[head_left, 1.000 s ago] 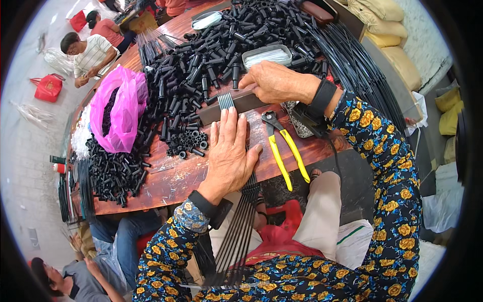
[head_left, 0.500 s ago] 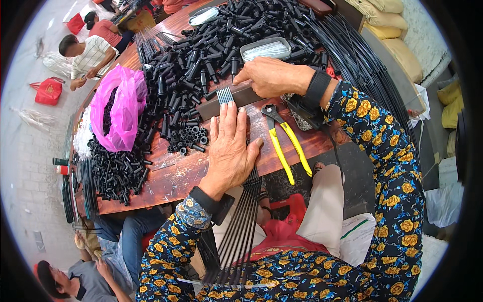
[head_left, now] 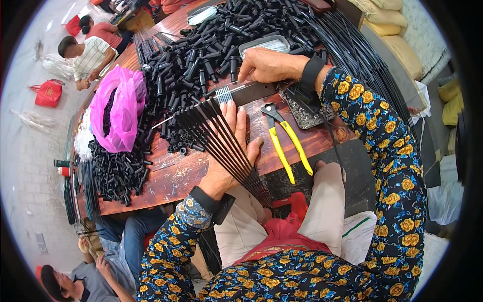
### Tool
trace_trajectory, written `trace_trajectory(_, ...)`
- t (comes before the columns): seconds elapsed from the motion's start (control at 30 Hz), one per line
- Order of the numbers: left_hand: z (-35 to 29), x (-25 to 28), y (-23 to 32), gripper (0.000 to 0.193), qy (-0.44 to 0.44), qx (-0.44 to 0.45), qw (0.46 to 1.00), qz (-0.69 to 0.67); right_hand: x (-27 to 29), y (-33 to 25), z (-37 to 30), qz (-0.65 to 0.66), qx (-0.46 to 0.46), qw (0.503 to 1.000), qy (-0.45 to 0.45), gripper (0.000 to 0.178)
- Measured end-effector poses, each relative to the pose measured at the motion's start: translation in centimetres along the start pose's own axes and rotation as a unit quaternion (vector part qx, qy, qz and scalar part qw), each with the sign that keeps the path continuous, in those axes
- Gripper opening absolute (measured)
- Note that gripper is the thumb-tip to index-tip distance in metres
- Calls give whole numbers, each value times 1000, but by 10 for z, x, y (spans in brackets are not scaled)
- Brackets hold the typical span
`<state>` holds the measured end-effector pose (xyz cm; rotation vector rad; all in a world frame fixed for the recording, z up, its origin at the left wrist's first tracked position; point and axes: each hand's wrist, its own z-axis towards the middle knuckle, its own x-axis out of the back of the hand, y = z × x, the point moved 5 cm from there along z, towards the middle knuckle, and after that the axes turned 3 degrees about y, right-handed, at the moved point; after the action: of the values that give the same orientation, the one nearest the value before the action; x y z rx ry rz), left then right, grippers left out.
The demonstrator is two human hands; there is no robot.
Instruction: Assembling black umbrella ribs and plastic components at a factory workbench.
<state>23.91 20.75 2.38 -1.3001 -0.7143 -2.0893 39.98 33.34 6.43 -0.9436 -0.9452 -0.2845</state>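
In the head view, we see a fan of thin black rods lying over the back of the left hand. The rods meet in a bunch near the front edge of the shiny red-brown wooden bench. A long, thin, pale stick pokes out at their far ends.

The left fingers are long and flat, not curled round anything. Their tips touch a neat row of thin silvery tips, which lies across a dark, flat bar. The right hand is bent, with its fingers pointing down by the bar. We cannot tell if they pinch the stick or only sit near it.

We think the step in hand is lining up the silvery tips. The next move seems to call for a steady left hand and small, careful pushes from the right.

Steel pliers with yellow handles lie just right of the left hand. A small tray of metal bits sits under the right wrist. A big heap of black plastic tubes crowds behind the bar, and we think the fan of rods gets in the way most.
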Motion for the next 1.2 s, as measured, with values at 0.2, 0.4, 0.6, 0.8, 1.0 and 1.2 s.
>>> trace_trajectory(0.2, 0, -2, 1, 69, -3, 2, 1000, -12, -3, 1, 7, -2, 7, 1000, 9, 25)
trace_trajectory(0.4, 2, 1, 3, 68, -31, 15, 999, -5, -9, 10, 14, 43, -50, 998, -15, 28)
trace_trajectory(0.6, 2, 1, 4, 66, -36, 14, 999, -3, -4, -2, 13, 31, -149, 988, -38, 32)
trace_trajectory(0.8, 2, 3, 4, 66, -39, 14, 999, 1, -8, 4, 15, 113, -234, 965, -35, 38)
trace_trajectory(1.0, 3, 3, 5, 66, -43, 15, 999, -9, -10, -4, 19, 43, 14, 996, 75, 14)
trace_trajectory(1.2, 3, 2, 4, 66, -37, 14, 998, -40, -16, -19, 27, 10, 49, 991, 126, 26)
